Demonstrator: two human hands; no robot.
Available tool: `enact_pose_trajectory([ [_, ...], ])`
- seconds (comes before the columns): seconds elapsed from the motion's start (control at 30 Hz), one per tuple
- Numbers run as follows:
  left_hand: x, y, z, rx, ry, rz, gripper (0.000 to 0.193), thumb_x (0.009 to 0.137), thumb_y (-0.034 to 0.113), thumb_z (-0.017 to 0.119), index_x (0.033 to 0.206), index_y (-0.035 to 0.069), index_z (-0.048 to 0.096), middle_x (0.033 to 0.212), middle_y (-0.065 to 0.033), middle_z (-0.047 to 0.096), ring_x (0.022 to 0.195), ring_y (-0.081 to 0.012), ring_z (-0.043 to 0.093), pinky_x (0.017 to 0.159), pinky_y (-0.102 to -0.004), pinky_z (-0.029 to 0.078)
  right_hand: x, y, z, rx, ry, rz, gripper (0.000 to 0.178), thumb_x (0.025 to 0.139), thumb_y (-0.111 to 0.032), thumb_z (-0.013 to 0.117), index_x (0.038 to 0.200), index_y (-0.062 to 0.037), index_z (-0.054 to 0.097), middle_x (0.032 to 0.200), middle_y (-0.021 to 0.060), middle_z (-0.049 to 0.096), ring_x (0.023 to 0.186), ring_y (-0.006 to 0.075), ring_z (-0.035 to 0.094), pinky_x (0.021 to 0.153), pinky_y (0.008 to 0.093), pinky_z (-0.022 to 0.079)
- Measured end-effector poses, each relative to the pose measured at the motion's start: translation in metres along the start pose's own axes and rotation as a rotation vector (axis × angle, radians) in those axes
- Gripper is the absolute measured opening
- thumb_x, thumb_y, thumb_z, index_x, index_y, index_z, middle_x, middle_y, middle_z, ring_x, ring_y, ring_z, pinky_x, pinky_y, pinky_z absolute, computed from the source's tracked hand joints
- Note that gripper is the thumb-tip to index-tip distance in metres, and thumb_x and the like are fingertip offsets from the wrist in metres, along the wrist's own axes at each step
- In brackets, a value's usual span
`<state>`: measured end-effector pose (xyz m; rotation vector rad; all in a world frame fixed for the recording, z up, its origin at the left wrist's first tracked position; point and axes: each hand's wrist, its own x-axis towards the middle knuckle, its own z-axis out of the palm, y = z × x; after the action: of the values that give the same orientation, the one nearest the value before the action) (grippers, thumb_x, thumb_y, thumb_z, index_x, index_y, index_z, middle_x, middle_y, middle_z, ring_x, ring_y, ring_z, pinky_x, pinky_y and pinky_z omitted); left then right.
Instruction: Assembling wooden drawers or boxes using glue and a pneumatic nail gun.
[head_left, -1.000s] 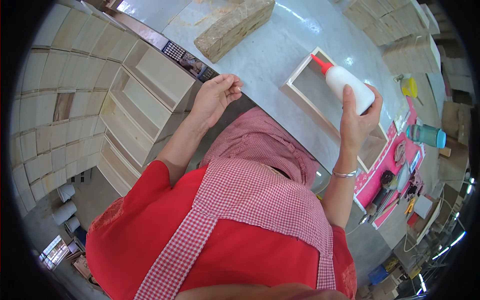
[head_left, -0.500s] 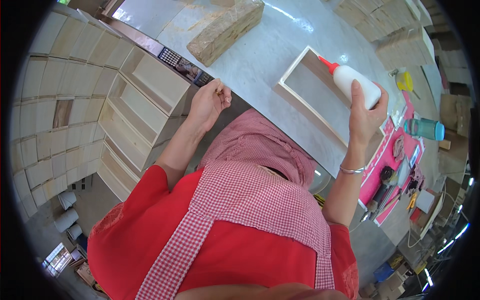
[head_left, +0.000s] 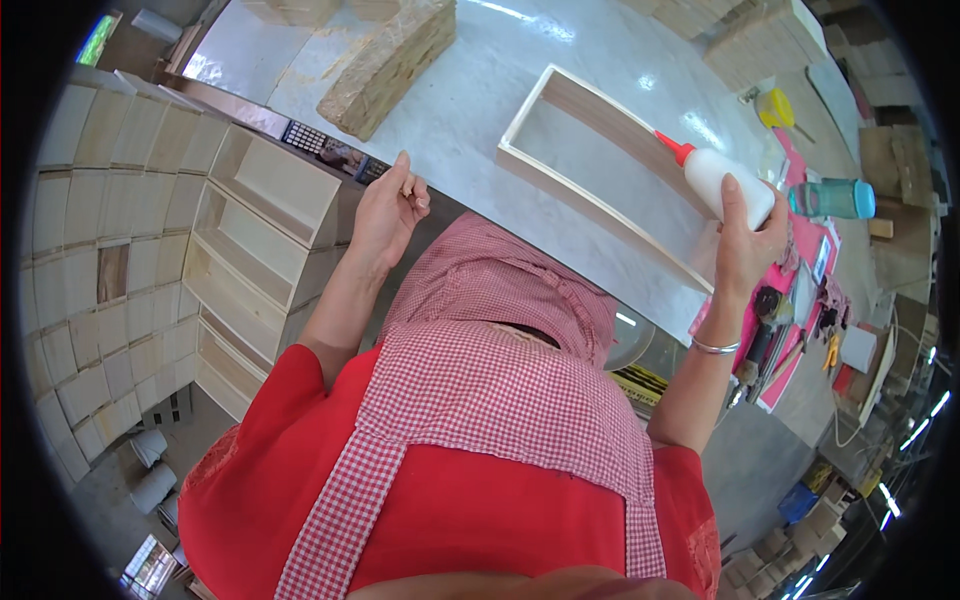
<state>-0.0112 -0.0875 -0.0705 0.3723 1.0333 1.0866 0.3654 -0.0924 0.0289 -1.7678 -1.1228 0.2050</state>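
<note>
My right hand (head_left: pixel 748 240) grips a white squeeze bottle (head_left: pixel 722 186) with a red pointed nozzle. The bottle is tilted, its nozzle pointing up and to the left over the far long side of a wooden frame (head_left: pixel 590 196). That frame is a long pale rectangle lying on the grey-white table (head_left: pixel 470 150), and its near right end is partly hidden by my right hand and wrist. Off the table's near edge, my left hand (head_left: pixel 393 210) hangs with loosely curled fingers; nothing shows in it.
A brown-wrapped block (head_left: pixel 385 75) rests on the table's far left, near a calculator (head_left: pixel 303 137). Stacked wooden boxes (head_left: pixel 265 185) rise on the left. To the right are a teal jar (head_left: pixel 832 199), a yellow cup (head_left: pixel 774 108) and brushes (head_left: pixel 762 335) on a pink sheet.
The view has shifted, so the table things appear farther left. My right hand has moved with the bottle toward the frame's right end. My left hand stays off the near edge, fingers still curled.
</note>
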Motion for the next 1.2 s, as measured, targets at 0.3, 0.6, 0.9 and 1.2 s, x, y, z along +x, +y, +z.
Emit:
enact_pose_trajectory([
  [0.3, -0.002, -0.006, 0.011, 0.035, 0.007, -0.012, 0.043, 0.102, 0.039, 0.05, 0.068, 0.015, 0.04, 0.07, 0.0002, 0.048, 0.065, -0.0118, 0.047, 0.064, -0.0263, 0.039, 0.002, 0.032, -0.049, -0.041, 0.059, 0.011, 0.041, 0.079, -0.026, 0.082, 0.102, 0.0016, 0.062, 0.094, 0.0099, 0.064, 0.086, 0.0166, 0.059, 0.078, 0.0313, 0.049],
  [0.6, -0.001, -0.015, 0.018, 0.049, -0.015, 0.0, 0.043, 0.101, 0.04, 0.051, 0.068, 0.015, 0.042, 0.069, -0.0002, 0.049, 0.064, -0.0119, 0.048, 0.062, -0.0262, 0.04, -0.001, 0.061, -0.09, -0.154, 0.153, -0.039, 0.043, 0.083, -0.033, 0.077, 0.106, -0.0003, 0.062, 0.088, 0.007, 0.064, 0.067, 0.0108, 0.058, 0.052, 0.0234, 0.046],
  [0.9, -0.006, -0.019, 0.025, 0.056, -0.002, -0.021, 0.043, 0.101, 0.04, 0.051, 0.068, 0.015, 0.042, 0.068, -0.0002, 0.049, 0.064, -0.0118, 0.047, 0.063, -0.0265, 0.039, -0.003, 0.076, -0.122, -0.18, 0.2, -0.003, 0.045, 0.082, -0.032, 0.078, 0.107, 0.0008, 0.06, 0.087, 0.0069, 0.063, 0.061, 0.0088, 0.054, 0.048, 0.0218, 0.042],
  [1.2, -0.01, -0.025, 0.025, 0.068, -0.01, -0.029, 0.043, 0.101, 0.041, 0.051, 0.068, 0.015, 0.042, 0.069, -0.0006, 0.049, 0.065, -0.0119, 0.047, 0.063, -0.0263, 0.039, -0.016, 0.067, -0.137, -0.166, 0.193, 0.108, 0.043, 0.079, -0.029, 0.08, 0.102, 0.0033, 0.062, 0.091, 0.0124, 0.067, 0.083, 0.0173, 0.062, 0.073, 0.0321, 0.052],
])
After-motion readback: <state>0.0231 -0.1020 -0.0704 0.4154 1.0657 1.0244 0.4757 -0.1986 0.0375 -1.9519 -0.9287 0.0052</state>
